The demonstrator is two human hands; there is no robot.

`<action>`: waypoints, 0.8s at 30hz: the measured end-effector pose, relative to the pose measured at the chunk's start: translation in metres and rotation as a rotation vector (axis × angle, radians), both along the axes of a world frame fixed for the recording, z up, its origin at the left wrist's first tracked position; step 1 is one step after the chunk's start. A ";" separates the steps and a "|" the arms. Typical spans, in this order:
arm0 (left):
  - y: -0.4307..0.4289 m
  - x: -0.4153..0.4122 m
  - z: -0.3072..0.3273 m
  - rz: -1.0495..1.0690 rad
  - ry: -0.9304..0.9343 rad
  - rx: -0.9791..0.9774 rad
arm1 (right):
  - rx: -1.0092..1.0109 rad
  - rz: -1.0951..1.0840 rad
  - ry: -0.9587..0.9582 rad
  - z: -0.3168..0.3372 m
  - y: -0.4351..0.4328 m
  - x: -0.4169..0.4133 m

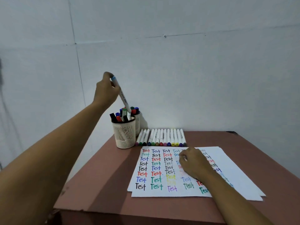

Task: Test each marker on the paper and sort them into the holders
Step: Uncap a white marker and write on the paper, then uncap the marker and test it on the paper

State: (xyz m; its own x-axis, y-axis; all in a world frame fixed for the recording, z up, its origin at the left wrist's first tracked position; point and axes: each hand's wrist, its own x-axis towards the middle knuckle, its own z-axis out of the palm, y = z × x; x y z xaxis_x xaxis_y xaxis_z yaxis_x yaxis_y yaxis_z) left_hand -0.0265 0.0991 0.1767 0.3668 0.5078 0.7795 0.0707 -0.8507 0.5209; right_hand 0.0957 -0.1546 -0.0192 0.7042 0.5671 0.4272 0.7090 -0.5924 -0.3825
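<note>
Brown table (100,176) bore "Test" paper (235,168) right of front holder (125,135) — packed w/ capped markers. The rear holder (138,124) just behind was likewise full, and a marker row (162,137) lay beside it. Above, left hand (106,91) pinched blue-capped marker (123,98), its lower end among the holders' markers. Right hand (193,163) lay curled on paper — grip unclear.

**Two bare arms: one raised, one low**

We see our left arm (53,153) stretch from the near left up and away to the left hand (105,91), which is held high. Its thumb and fingers pinch the top end of a marker (123,98) that slants down to the right. Our right arm (235,198) enters from the near right. The right hand (193,163) lies low, knuckles up, fingers curled under. We cannot tell whether it holds anything.
</note>
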 end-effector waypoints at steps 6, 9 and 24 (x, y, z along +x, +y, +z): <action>0.008 0.023 -0.036 0.046 0.203 0.170 | -0.018 -0.002 0.015 0.002 -0.001 -0.002; 0.011 0.028 -0.052 0.164 0.466 0.262 | -0.025 -0.002 0.014 0.002 -0.001 -0.004; -0.071 0.052 -0.127 -0.162 0.397 0.327 | -0.049 -0.013 0.004 0.007 0.000 -0.005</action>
State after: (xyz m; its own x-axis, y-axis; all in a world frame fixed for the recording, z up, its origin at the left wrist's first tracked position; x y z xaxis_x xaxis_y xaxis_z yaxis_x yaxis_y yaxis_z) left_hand 0.0251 0.0283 0.0499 0.7189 0.1742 0.6729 0.0628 -0.9804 0.1867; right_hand 0.0910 -0.1545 -0.0124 0.7133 0.5779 0.3965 0.6996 -0.6200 -0.3551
